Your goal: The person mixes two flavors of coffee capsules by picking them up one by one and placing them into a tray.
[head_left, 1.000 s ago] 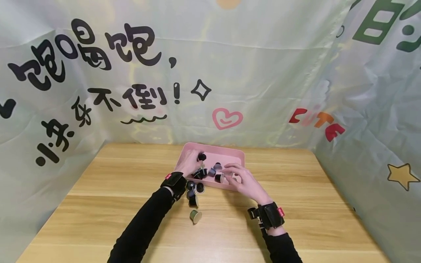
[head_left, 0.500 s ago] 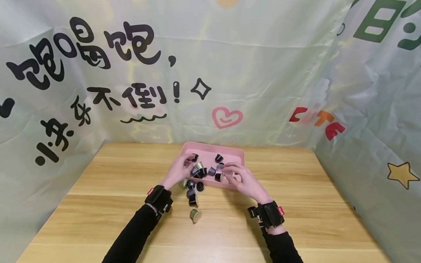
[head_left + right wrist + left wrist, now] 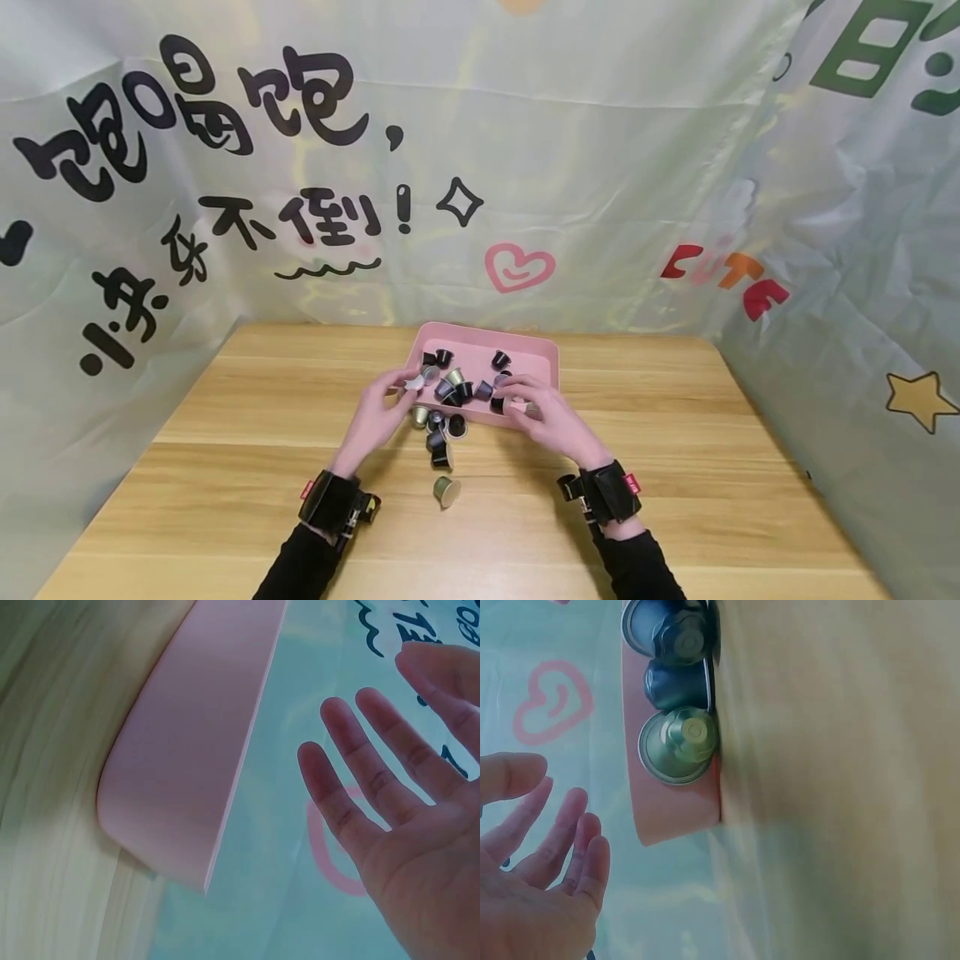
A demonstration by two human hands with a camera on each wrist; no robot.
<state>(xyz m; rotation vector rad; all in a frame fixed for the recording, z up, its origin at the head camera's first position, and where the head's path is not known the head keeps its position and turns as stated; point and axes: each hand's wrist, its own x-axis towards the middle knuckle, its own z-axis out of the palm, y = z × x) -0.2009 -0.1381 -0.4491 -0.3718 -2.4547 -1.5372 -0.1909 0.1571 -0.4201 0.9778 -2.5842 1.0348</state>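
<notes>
A pink tray holds several coffee capsules, dark, grey and gold, mostly in its left half. Over its left front corner is my left hand, fingers loosely bent and thumb apart. Something pale shows between its thumb and fingers in the head view; I cannot tell if it is touched. In the left wrist view that hand appears to hold nothing. My right hand hovers at the tray's right front, partly hiding capsules there. The right wrist view shows its fingers spread, holding nothing.
In front of the tray, several capsules sit close together, a gold one and a black one among them. A green capsule lies nearer on the wooden table. A printed curtain hangs behind.
My left hand has drawn back left and toward me from inside the tray, uncovering capsules at its left end. A black capsule now lies at the back right of the tray. My right hand barely moved.
</notes>
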